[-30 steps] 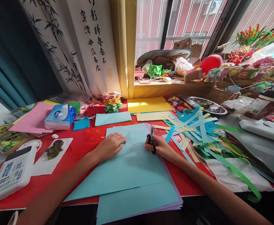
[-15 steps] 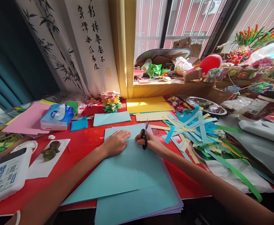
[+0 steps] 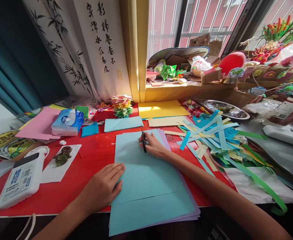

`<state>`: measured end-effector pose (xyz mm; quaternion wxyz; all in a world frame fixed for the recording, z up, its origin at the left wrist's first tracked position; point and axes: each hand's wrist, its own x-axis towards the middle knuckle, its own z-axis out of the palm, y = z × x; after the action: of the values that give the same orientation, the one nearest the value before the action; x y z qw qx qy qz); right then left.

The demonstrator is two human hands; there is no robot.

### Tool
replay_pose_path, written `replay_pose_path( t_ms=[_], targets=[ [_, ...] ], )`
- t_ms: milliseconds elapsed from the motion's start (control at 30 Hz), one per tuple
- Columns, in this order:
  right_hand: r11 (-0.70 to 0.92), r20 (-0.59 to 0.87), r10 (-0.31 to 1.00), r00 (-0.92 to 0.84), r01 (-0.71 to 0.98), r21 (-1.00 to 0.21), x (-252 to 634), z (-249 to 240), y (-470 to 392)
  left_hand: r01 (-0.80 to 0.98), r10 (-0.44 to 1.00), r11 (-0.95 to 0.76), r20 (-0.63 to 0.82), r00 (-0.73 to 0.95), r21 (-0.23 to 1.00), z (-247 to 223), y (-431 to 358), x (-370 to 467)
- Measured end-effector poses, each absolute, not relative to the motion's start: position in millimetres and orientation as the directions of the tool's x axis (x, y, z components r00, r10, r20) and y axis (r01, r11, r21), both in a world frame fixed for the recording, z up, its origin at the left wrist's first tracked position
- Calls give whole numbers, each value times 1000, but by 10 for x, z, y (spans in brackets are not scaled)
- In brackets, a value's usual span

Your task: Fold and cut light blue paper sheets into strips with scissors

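Observation:
My left hand (image 3: 102,185) lies open at the left edge of a light blue paper sheet (image 3: 146,170), its fingers stretched out flat and touching the paper. Near the sheet's far edge, my right hand (image 3: 156,146) is closed on black-handled scissors (image 3: 144,141), whose blades point away from me. This sheet rests on another light blue sheet (image 3: 154,210), which shows at the near end. Purple sheets (image 3: 196,213) stick out below along the right side.
Cut paper strips (image 3: 211,133) are heaped on the right beside a metal dish (image 3: 226,110). Behind the sheets are a folded light blue paper (image 3: 123,124) and a yellow sheet (image 3: 163,109). A tissue pack (image 3: 67,122) and a white box (image 3: 21,180) sit left on the red table (image 3: 96,150).
My left hand has come nearer to me, to the paper's left edge. The top sheet has swung from a slant into line with the stack. The scissors have turned slightly in my right hand.

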<state>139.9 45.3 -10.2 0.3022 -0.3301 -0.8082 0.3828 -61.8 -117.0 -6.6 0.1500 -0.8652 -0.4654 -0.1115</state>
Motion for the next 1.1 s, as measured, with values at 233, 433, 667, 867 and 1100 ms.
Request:
replay_pose_path(
  t_ms=[233,433,667,867,1100],
  targets=[
    [485,243,765,-596,286,-827,1397,-135,482,836,774,-449,331,541,-316,-152,-2124,-1124],
    [442,229,778,-585,251,-861,1418,-144,480,782,786,-385,270,557,-491,-198,-2332,-1283],
    [397,239,795,-557,181,-900,1438,-153,493,927,939,-124,262,225,-353,105,-1795,-842],
    [336,242,839,-487,113,-935,1492,-160,510,981,991,36,119,-59,191,287,-737,-384],
    [266,274,896,-348,-72,-961,1491,-141,522,852,987,125,-149,-56,508,96,122,-224]
  ],
)
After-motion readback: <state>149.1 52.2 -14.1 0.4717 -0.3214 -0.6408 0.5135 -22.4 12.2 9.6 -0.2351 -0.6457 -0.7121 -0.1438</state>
